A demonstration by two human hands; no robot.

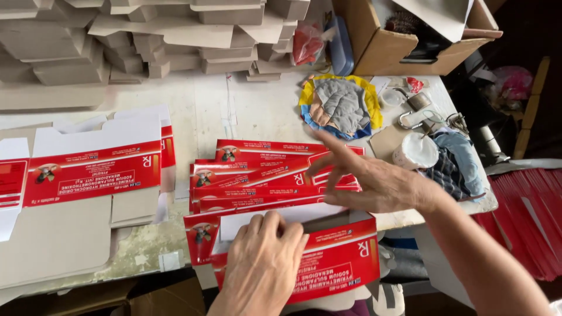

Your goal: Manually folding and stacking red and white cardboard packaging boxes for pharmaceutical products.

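From the head camera I see my left hand pressing curled fingers down on the white flap of a half-formed red carton at the near edge of the worktop. My right hand hovers over the stack of flat red cartons, fingers spread, holding nothing. The carton looks light, thin and easily creased; I judge it best gripped along its folded edges.

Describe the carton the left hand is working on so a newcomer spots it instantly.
Start at the pale worktable and go to its near edge, below the fanned stack of flat red cartons. The left hand presses into the red carton there: unlike the flat ones, it is opened up.
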